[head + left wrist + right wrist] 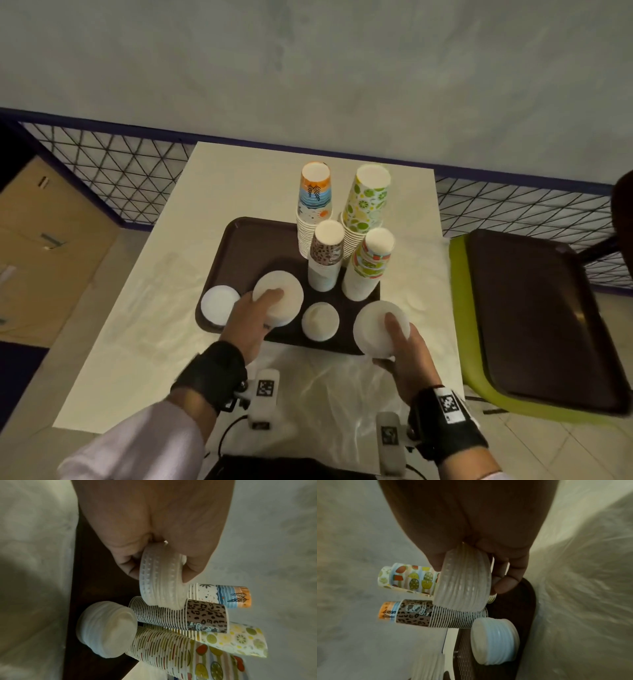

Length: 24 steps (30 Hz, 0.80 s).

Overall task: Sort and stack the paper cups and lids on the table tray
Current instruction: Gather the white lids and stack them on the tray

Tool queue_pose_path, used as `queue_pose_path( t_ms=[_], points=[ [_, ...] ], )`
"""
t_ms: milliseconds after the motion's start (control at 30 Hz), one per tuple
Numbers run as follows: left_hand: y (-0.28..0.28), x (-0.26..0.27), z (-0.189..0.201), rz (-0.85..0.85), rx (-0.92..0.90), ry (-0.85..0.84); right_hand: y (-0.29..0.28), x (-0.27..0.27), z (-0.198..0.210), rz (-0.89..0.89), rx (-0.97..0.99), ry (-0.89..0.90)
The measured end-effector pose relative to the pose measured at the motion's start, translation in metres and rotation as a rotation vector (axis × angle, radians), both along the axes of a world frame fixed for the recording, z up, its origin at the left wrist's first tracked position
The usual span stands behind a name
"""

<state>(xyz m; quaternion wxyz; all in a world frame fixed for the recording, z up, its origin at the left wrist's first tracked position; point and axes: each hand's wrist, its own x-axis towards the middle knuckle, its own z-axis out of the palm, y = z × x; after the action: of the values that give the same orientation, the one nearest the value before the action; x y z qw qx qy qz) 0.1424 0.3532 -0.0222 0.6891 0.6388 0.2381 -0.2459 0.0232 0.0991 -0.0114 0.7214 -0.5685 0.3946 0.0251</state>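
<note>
A brown tray (246, 246) on the white table holds four upside-down cup stacks: beach print (315, 202), lemon print (366, 202), leopard print (327, 253) and striped fruit print (371, 263). My left hand (267, 310) grips a stack of large white lids (287, 291), thumb on top; the left wrist view shows its fingers curled round that lid stack (161, 582). My right hand (394, 342) grips a second large lid stack (373, 325) at the tray's near right corner, seen edge-on as the ribbed stack (464, 580). Small lid stacks sit at the left (219, 305) and middle (320, 322).
A second brown tray (534, 318) lies on a green chair (459, 281) to the right. A cardboard box (44, 246) stands on the floor at the left. A wire mesh fence (120, 164) runs behind the table. Crinkled clear plastic (325, 387) covers the near tabletop.
</note>
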Motion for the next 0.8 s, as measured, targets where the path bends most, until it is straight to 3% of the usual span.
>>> queue_pose_path(
  t_ms=[400, 600, 800],
  points=[
    [-0.012, -0.015, -0.009, 0.095, -0.12, 0.111, -0.003, 0.022, -0.032, 0.115, -0.34, 0.114],
    [-0.011, -0.017, -0.013, 0.144, -0.129, 0.091, -0.004, 0.029, -0.037, 0.073, -0.3, 0.143],
    [-0.012, -0.011, -0.028, 0.155, 0.061, 0.046, -0.006, 0.02, -0.036, 0.037, -0.239, 0.11]
  ],
)
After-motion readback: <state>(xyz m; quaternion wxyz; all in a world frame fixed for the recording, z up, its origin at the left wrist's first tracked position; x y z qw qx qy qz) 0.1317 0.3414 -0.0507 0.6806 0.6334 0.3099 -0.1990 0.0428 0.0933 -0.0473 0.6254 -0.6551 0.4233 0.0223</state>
